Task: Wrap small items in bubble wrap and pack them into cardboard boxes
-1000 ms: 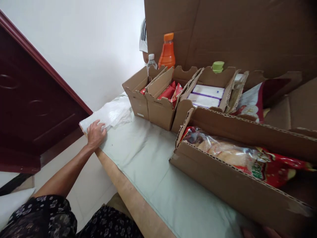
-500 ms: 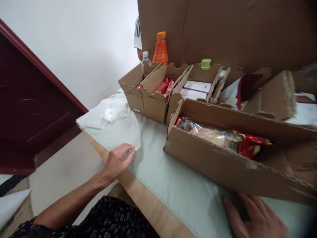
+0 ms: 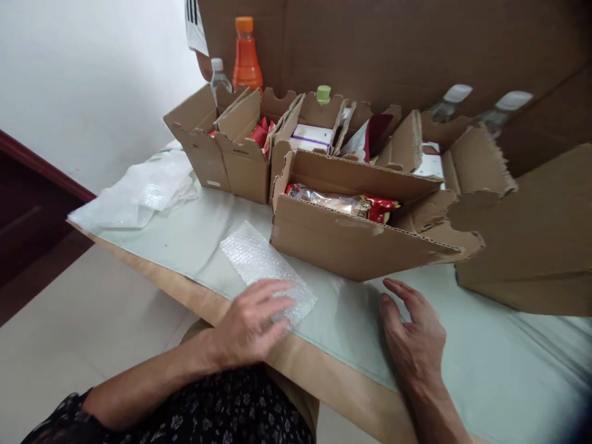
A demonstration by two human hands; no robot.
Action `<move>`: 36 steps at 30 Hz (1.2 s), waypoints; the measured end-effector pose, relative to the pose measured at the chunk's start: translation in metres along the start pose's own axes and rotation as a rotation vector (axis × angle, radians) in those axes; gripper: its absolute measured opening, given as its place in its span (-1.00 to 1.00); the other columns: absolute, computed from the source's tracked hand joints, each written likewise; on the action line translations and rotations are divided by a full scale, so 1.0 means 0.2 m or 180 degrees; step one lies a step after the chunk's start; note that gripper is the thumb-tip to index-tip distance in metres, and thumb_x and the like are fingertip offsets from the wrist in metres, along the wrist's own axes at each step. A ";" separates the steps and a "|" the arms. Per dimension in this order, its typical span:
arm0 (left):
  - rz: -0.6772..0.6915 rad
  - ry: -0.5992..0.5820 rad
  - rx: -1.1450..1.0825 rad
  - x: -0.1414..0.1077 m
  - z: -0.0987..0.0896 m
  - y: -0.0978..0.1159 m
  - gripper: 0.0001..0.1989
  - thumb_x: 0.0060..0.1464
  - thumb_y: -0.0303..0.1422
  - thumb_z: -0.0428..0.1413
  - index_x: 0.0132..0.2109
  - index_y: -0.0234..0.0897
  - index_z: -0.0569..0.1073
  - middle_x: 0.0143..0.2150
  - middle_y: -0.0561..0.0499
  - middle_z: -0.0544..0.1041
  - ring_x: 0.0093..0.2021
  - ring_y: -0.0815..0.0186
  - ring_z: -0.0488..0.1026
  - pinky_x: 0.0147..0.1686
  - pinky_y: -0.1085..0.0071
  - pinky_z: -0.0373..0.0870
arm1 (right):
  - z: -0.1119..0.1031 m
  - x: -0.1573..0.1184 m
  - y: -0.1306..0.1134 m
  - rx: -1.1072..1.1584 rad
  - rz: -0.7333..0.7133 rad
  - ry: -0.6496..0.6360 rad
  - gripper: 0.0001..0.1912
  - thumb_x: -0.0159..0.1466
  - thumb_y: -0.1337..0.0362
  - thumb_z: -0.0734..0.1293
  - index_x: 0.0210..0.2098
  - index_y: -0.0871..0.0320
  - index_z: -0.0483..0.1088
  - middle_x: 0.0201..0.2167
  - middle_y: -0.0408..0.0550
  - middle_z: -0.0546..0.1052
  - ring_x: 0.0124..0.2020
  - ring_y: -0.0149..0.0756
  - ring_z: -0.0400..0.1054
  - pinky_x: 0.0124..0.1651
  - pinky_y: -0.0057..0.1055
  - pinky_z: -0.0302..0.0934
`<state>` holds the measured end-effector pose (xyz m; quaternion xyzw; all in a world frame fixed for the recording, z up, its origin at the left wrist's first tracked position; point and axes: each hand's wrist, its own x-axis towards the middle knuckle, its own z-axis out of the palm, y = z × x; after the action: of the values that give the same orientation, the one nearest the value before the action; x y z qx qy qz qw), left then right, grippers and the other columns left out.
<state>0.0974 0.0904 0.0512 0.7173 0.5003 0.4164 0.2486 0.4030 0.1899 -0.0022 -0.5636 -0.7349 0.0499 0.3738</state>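
A clear bubble wrap bag (image 3: 259, 254) lies flat on the pale green cloth near the table's front edge. Over its near end is my left hand (image 3: 259, 317), fingers spread and slightly blurred; whether they touch the bag I cannot tell. My right hand (image 3: 414, 327) rests on its side on the cloth, with fingers and thumb apart and nothing between them. Just beyond it stands a long cardboard box (image 3: 333, 237) holding a food packet in clear and red wrapping (image 3: 345, 202). More bubble wrap bags (image 3: 139, 191) lie in a loose pile at the table's left end.
Behind the long box runs a row of cardboard bins (image 3: 245, 166) with red packets and white boxes (image 3: 309, 137). Bottles, one of them orange (image 3: 247, 65), stand behind, before a tall cardboard panel (image 3: 370, 49). A person's sleeve (image 3: 197, 28) shows at the upper left.
My left hand has brought one bubble wrap bag from the pile to the cloth before me and loosened its fingers. The view has swung right, showing more bottles and cardboard.
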 end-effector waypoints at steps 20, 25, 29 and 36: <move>-0.0173 -0.0148 0.1488 -0.09 -0.21 -0.25 -0.81 0.26 -0.29 0.13 -0.05 -0.18 0.59 -0.13 -0.08 0.67 -0.10 0.06 0.54 -0.05 0.11 0.39 | 0.06 -0.16 -0.59 -0.0059 -0.1667 -0.1691 -0.80 0.43 0.22 0.34 -0.04 0.15 0.53 0.17 0.17 0.57 0.07 0.04 0.50 0.07 0.00 0.33; 0.0001 -0.0187 0.1386 -0.10 -0.20 -0.22 -0.74 0.20 -0.29 0.20 0.02 -0.20 0.59 0.01 -0.14 0.62 0.02 0.00 0.52 0.04 0.07 0.42 | 0.12 -0.19 -0.57 0.0136 -0.1540 -0.1307 -0.75 0.48 0.38 0.22 -0.16 0.10 0.56 0.02 0.04 0.66 0.03 -0.09 0.56 0.02 -0.11 0.37; 0.0120 -0.0145 0.1514 -0.11 -0.20 -0.24 -0.72 0.18 -0.30 0.23 0.04 -0.21 0.59 0.19 -0.21 0.55 0.20 -0.09 0.45 0.18 -0.05 0.38 | 0.11 -0.14 -0.58 0.0533 -0.1054 -0.1321 -0.76 0.50 0.31 0.22 -0.14 0.08 0.54 -0.08 -0.02 0.69 -0.09 -0.15 0.60 0.03 -0.12 0.40; -0.0019 0.0473 0.1009 -0.05 -0.39 -0.21 -0.88 0.23 -0.47 0.15 -0.16 -0.25 0.60 0.05 -0.15 0.66 0.11 0.03 0.58 0.15 0.05 0.44 | -0.25 -0.08 -0.67 0.1106 -0.0609 -0.0748 -0.88 0.43 0.35 0.33 -0.16 0.05 0.52 -0.29 -0.13 0.64 -0.23 -0.28 0.53 -0.12 -0.33 0.43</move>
<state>0.0086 0.0925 0.0570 0.7132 0.5788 0.3834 0.0960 0.3287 0.1111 0.0915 -0.4088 -0.8039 0.2054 0.3801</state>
